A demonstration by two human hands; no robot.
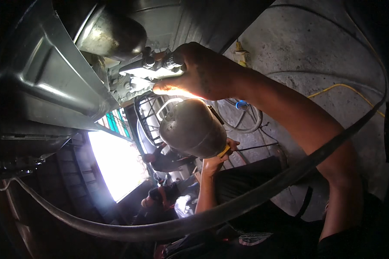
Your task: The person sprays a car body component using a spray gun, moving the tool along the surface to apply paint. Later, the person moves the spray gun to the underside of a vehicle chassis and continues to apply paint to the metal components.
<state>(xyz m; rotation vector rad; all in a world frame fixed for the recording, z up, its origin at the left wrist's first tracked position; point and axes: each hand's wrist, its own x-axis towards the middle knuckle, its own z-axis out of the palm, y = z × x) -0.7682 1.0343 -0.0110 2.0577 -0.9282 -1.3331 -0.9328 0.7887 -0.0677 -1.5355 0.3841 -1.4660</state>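
My right hand (199, 71) reaches up from the right, its fingers bent round a brightly lit metal assembly (136, 77) with round bolt-like ends, at upper left. The thumb lies along the lower side, and the fingertips are partly hidden. Lower down, my left hand (218, 162) closes on a yellow object (224, 151), mostly hidden by the fingers and by a grey cylinder. A thin dark cord (257, 147) runs rightward from near that hand. The dented grey metal cylinder (192, 127) with a rounded end is between the hands; what supports it is hidden.
Dark pressed-metal panels (52, 77) and a rounded metal housing (112, 36) fill the upper left. A thick black hose or strap (160, 231) curves across the front. Coiled hose (250, 127) and a yellow cord (345, 86) lie on concrete (298, 52). Other people (168, 162) are beyond.
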